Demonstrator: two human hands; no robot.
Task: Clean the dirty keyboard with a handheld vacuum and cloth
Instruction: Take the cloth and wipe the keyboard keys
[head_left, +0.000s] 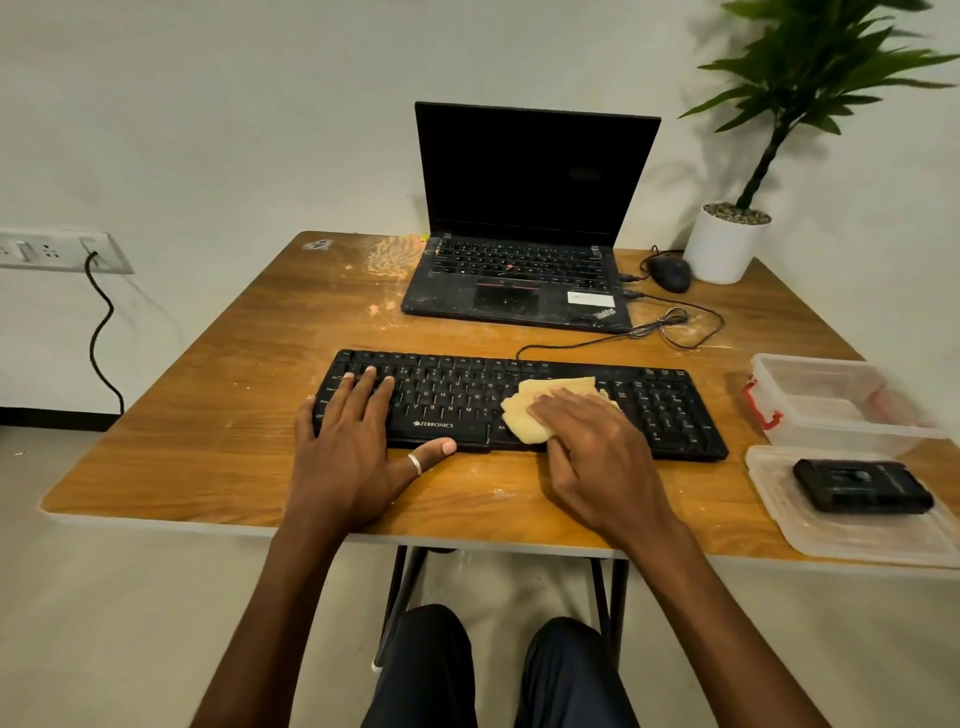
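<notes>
Keyboard (447, 395), flat black plastic: left hand (348, 447) lies on its nine o'clock end, fingers straight and apart; right hand (592, 441), fingers together, presses a crumpled yellow cloth (556, 387) just three o'clock of centre.

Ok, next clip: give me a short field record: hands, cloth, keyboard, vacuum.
left hand: flat on the left keys of the keyboard
right hand: pressing the yellow cloth onto the middle-right keys
vacuum: probably the black device, untouched on a plastic lid, right side
laptop: open, screen dark
table: pale dust patches
</notes>
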